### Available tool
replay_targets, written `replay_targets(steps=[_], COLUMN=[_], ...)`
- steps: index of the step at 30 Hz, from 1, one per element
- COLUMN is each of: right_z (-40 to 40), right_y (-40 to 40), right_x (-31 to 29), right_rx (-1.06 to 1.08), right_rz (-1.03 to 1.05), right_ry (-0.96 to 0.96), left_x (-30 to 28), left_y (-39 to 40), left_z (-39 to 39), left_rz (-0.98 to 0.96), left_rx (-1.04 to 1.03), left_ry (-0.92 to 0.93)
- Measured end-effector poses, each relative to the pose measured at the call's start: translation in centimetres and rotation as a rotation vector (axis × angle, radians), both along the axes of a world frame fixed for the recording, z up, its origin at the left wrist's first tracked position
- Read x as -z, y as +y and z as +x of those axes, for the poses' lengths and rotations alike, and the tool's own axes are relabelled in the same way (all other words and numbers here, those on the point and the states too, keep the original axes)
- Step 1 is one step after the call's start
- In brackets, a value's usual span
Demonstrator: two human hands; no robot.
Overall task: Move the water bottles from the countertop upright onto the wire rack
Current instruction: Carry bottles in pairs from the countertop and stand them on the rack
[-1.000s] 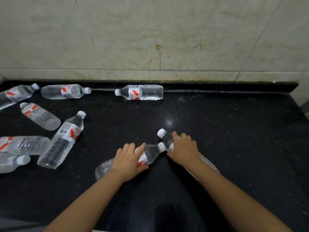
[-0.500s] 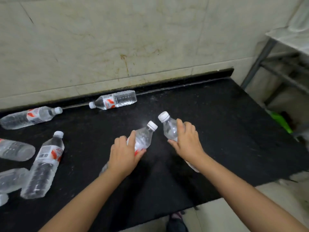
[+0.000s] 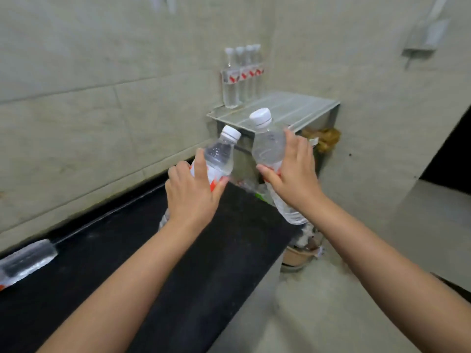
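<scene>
My left hand point(image 3: 191, 193) grips a clear water bottle point(image 3: 219, 155) with a white cap and red-and-white label, held in the air above the right end of the black countertop point(image 3: 142, 263). My right hand point(image 3: 293, 178) holds a second such bottle point(image 3: 269, 149), tilted, just past the counter's end. Both caps point up toward the wire rack point(image 3: 288, 108), which stands beyond the counter against the wall. Several bottles point(image 3: 240, 75) stand upright in a row at the rack's back left. One more bottle point(image 3: 26, 259) lies on the counter at the far left.
Tiled walls rise behind the counter and the rack. Below the rack sit brownish clutter point(image 3: 325, 140) and a round tub point(image 3: 299, 257) on the floor. A metal fixture point(image 3: 425, 34) hangs on the right wall. A dark doorway point(image 3: 451, 159) opens at the right.
Both hands have lifted their bottles off the counter and carried them up and right toward the rack. My view has swung right, so most bottles on the counter have left the frame.
</scene>
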State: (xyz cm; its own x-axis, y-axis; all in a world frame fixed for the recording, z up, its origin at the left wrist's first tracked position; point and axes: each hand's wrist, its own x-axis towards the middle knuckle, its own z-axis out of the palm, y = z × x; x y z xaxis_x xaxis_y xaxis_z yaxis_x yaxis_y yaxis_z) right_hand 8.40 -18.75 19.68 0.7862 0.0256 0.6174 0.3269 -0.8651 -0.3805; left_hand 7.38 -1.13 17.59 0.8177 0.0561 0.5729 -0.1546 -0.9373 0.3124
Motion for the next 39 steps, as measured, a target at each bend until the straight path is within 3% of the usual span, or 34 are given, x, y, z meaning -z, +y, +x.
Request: replay_targets(steps=[9, 14, 17, 20, 24, 31, 39], right_z=[8.7, 14.6, 18.4, 22.5, 29.8, 43.8, 56.2], right_y=[-18.5, -23.8, -25.6, -26.2, -25.2, -22.0, -16.9], right_x=[-5.5, -7.2, -7.7, -8.1, -9.2, -11.2, -9.0], right_rx=[0.01, -0.056, -0.15, -0.262, -0.335, -0.318, -0.387], right_rz=[0.087, 0.159, 0.241, 0.334, 0.316, 0.219, 0.172], right_ry=[-0.177, -0.204, -0.225, -0.226, -0.241, -0.278, -0.218], left_x=[-4.7, -7.5, -8.6, -9.2, -10.0, -11.2, -9.0], left_y=[-18.8, -22.9, -24.2, -25.1, -25.3, -23.9, -21.1], left_z=[9.8, 15.1, 18.0, 21.2, 27.4, 39.6, 50.1], left_rz=[-0.074, -0.061, -0.086, -0.078, -0.086, -0.102, -0.134], left_rx=[0.06, 0.041, 0.036, 0.02, -0.038, -0.16, -0.409], left_ry=[-0.089, -0.194, -0.372, -0.532, -0.559, -0.419, -0.26])
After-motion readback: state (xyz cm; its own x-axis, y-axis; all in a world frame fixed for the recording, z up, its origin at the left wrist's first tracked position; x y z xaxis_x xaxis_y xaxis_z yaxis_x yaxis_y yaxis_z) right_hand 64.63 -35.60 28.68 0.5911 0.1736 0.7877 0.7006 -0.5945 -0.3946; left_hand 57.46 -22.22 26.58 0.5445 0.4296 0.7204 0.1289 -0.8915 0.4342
